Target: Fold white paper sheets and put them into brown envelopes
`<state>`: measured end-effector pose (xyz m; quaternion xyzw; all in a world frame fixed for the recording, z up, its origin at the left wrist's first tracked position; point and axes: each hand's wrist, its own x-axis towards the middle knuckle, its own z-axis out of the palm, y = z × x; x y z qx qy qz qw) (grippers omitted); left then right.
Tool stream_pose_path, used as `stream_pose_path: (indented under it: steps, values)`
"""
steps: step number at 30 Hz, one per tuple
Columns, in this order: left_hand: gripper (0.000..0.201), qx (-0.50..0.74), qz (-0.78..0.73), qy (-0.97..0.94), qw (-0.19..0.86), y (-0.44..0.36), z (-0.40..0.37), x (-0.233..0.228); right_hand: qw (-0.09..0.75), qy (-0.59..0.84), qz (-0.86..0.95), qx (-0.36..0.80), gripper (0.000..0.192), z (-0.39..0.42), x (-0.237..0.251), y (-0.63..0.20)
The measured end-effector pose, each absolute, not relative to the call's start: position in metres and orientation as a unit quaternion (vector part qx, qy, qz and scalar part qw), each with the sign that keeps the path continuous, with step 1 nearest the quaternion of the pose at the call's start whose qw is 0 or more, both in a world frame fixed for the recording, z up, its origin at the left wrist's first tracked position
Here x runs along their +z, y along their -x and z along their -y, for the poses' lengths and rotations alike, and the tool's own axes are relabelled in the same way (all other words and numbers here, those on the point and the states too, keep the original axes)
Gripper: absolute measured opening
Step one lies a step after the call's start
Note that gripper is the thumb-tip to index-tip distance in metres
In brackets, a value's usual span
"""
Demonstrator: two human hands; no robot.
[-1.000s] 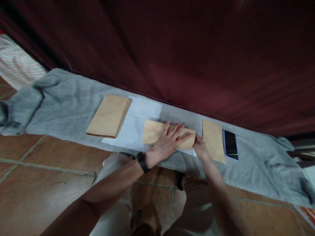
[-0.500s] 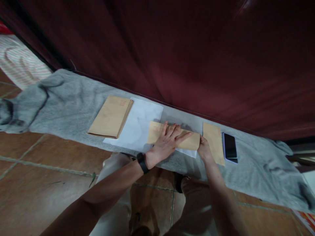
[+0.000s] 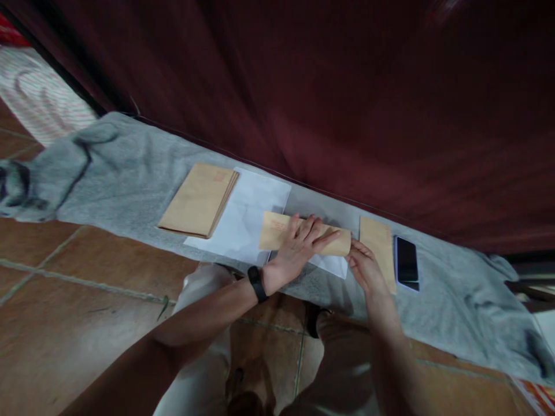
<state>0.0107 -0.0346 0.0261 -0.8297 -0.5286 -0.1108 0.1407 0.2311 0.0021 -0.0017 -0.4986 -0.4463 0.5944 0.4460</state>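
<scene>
Envelope (image 3: 277, 230) in brown paper lies flat on a white sheet (image 3: 247, 216), out in the middle of the grey blanket (image 3: 125, 173) spread over the floor, its long axis running left to right along the blanket's length. Left hand (image 3: 299, 248) is pressed palm-down on its middle, fingers (image 3: 318, 228) spread narrow and flat, pinning rather than gripping. Right hand (image 3: 366, 268) sits at the envelope's right end, fingers curled loosely and just touching that short edge, closed on nothing as far as the view shows. So the envelope stretches leftward from the right hand's fingertips and lies under the left palm; the left hand has the fuller contact. A black watch (image 3: 256, 283) rides the left wrist. Toward the blanket's left end rests a stack of envelopes (image 3: 197, 199), overlapping the white sheet's left edge. Just right of the hands lies a single envelope (image 3: 377, 251), and beside it a dark phone (image 3: 406, 261), near the blanket's far edge below a maroon curtain (image 3: 347, 104).
</scene>
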Motion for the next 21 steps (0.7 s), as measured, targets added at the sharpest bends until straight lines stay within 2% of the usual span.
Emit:
stream_pose_path:
  steps: [6,16,21]
  values:
    - [0.08,-0.109,0.517,0.832,0.169,-0.009,0.036,0.026,0.354,0.46,0.442,0.684,0.035,-0.003,-0.001,-0.238]
    - [0.084,-0.125,0.474,0.862,0.127,-0.008,0.043,0.026,0.262,0.457,0.516,0.676,0.049,0.001,0.004,-0.245]
    - [0.085,-0.121,0.462,0.868,0.14,-0.01,0.046,0.025,0.227,0.443,0.546,0.673,0.055,-0.001,0.009,-0.249]
